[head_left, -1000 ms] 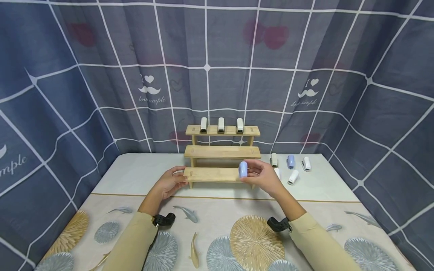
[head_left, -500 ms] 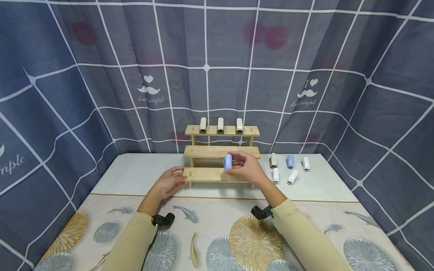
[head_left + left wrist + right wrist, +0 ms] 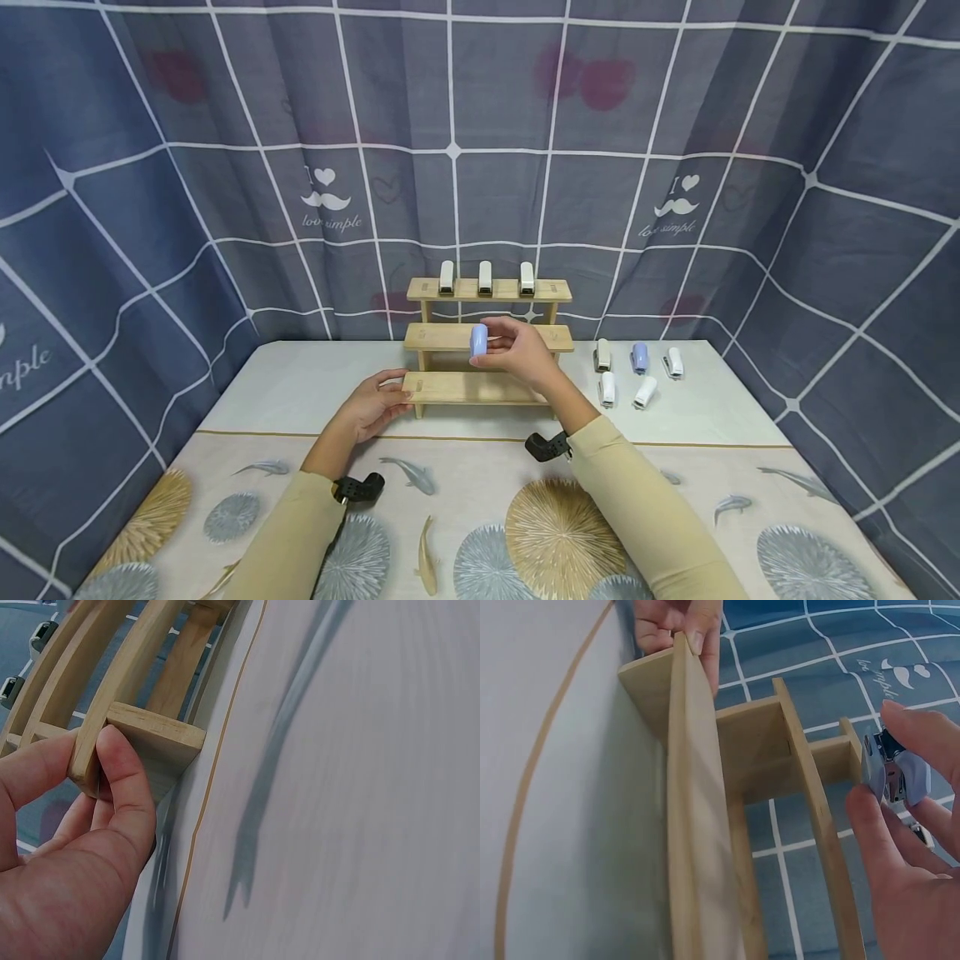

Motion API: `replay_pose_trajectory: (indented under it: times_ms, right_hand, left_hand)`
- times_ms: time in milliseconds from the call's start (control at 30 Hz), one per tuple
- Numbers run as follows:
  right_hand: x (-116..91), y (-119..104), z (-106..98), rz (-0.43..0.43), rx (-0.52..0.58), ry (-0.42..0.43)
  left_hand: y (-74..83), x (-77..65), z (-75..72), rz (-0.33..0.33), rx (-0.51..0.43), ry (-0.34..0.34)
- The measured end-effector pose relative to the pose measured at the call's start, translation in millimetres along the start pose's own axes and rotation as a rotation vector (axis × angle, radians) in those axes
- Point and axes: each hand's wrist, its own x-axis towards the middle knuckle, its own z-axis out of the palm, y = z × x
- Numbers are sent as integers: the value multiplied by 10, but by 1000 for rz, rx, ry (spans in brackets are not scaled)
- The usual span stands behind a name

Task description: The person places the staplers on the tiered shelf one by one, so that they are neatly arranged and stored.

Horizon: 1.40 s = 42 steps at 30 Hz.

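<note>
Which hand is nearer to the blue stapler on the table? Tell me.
Right. The right hand, pinching a second stapler, is to the left of the blue stapler on the table; the left hand is farther left, gripping the left end of the bottom shelf.

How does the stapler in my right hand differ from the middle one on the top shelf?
Color: the held stapler is light blue, while the middle stapler is white on top.
Support: the held stapler is gripped by the fingers of your right hand, while the middle stapler rests on the top shelf, untouched by either hand.
Shared: both have a narrow body with a rounded top.
</note>
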Motion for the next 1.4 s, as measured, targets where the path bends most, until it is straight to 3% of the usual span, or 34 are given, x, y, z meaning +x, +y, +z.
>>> replay_pose_trajectory:
  times_ms: [200, 600, 1400]
  right_hand:
    - [162, 5, 90, -26, -56, -2]
    - [406, 60, 272, -12, -67, 19]
    - [638, -22, 467, 25, -240, 55]
  left_hand:
    - [-1, -6, 6, -4, -10, 3]
    - [4, -9, -3, 1, -25, -17]
    - [23, -19, 36, -16, -21, 2]
